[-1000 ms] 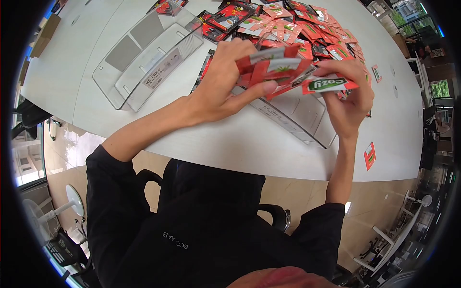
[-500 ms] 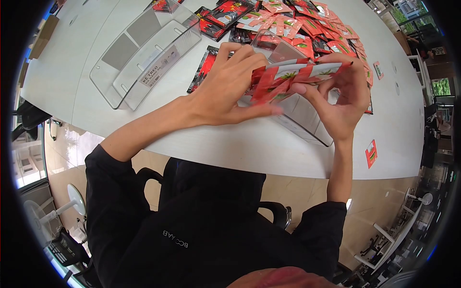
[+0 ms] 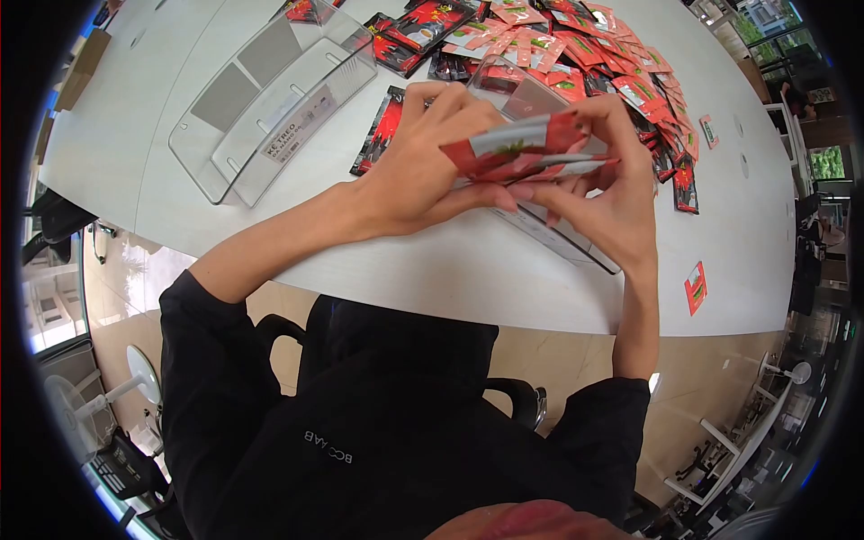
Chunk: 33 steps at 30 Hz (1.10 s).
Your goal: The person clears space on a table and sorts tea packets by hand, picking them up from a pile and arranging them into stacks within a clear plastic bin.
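Several red and white packets (image 3: pixel 517 144) are held between my two hands, over a clear plastic tray (image 3: pixel 576 245) that they partly hide. My left hand (image 3: pixel 436 157) has its fingers bent round the left end of the packets, thumb below. My right hand (image 3: pixel 612 193) grips the right end, its thumb tip close to the left thumb. Just left of my left hand, a black and red packet (image 3: pixel 385 130) lies on the table.
A second clear tray (image 3: pixel 270 112) with a label lies at the left on the white table (image 3: pixel 432 288). Red and black packets (image 3: pixel 585 45) are heaped at the back. One red packet (image 3: pixel 696 288) lies near the right front edge, a small one (image 3: pixel 709 131) farther back.
My right hand has moved a little left, closer to my left hand. The packets between the hands have shifted left and tilted, and more of the heap shows at the right.
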Available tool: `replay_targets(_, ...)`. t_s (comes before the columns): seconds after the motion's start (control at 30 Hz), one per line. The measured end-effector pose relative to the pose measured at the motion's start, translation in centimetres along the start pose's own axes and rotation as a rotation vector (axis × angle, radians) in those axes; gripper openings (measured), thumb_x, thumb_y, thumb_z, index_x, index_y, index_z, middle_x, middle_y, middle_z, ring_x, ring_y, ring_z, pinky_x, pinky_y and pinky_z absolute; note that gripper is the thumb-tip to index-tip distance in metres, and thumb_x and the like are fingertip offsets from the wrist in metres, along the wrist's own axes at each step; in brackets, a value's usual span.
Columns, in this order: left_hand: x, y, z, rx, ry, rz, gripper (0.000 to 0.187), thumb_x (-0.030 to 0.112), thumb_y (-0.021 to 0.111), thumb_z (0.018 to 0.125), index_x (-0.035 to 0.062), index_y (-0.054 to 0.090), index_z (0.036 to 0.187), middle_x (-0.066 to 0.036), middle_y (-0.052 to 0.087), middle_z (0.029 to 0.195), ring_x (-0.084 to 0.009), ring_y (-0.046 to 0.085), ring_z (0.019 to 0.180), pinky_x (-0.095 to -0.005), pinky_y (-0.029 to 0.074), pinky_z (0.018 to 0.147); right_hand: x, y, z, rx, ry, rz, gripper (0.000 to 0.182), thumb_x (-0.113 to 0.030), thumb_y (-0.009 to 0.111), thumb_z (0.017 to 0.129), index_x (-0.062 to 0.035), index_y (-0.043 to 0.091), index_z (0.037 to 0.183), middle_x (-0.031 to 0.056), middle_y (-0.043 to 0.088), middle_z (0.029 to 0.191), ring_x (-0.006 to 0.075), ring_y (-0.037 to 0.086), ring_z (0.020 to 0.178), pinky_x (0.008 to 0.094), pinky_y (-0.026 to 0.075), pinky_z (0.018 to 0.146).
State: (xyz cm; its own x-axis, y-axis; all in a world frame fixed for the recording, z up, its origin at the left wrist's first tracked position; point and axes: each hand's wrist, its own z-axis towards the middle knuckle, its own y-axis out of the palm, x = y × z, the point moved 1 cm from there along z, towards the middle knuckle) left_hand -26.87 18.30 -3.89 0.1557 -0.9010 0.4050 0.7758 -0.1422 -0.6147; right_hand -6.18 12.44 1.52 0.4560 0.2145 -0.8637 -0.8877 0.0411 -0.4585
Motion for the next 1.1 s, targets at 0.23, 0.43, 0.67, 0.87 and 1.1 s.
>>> replay_targets(0.23,0.3,-0.1,0.2,-0.041,0.109,0.089,0.059,0.044,0.080,0.078,0.0094,0.058,0.121,-0.004,0.058,0.113,-0.0260,0.050,0.108,-0.0441,0.028,0.096,0.4,0.3,0.2,-0.134,-0.266,-0.083,0.063,-0.004,0.090,0.066,-0.0081,0.060,0.121,0.0065,0.054,0.104,0.0112,0.059,0.085,0.0244,0.050,0.058)
replay_targets(0.43,0.2,-0.7,0.1,-0.084,0.023,0.038,0.047,0.036,0.074,0.088,0.0084,0.059,0.122,-0.005,0.059,0.111,-0.0260,0.051,0.106,-0.0442,0.027,0.096,0.7,0.0,0.3,-0.151,-0.313,-0.039,0.056,-0.014,0.092,0.068,-0.0052,0.064,0.116,0.0061,0.057,0.098,0.0130,0.059,0.079,0.0256,0.047,0.057)
replay_targets(0.67,0.5,-0.8,-0.2,0.007,0.107,-0.009,0.040,0.035,0.070,0.087,0.0082,0.060,0.114,-0.005,0.062,0.108,-0.0252,0.052,0.102,-0.0441,0.026,0.095,-0.5,-0.3,0.0,-0.019,-0.659,-0.147,0.032,-0.015,0.090,0.069,-0.0075,0.077,0.097,0.0029,0.065,0.074,0.0148,0.059,0.059,0.0252,0.043,0.050)
replay_targets(0.87,2.0,-1.9,-0.8,0.270,0.645,0.216,0.030,0.015,0.069,0.077,0.0113,0.054,0.103,-0.001,0.064,0.086,-0.0169,0.057,0.069,-0.0351,0.033,0.073,-2.3,0.3,-2.8,-0.078,-0.825,-0.121,0.028,-0.006,0.081,0.064,-0.0104,0.079,0.092,0.0021,0.068,0.076,0.0108,0.063,0.057,0.0214,0.045,0.045)
replay_targets(1.1,0.3,-2.7,-4.5,0.005,0.763,0.040,0.023,0.007,0.070,0.080,0.0053,0.053,0.096,-0.009,0.066,0.090,-0.0188,0.057,0.068,-0.0322,0.039,0.061,-2.2,2.6,-3.8,-0.417,-0.928,-0.325,0.022,-0.003,0.077,0.070,-0.0064,0.075,0.091,0.0027,0.066,0.079,0.0102,0.058,0.050,0.0265,0.043,0.039)
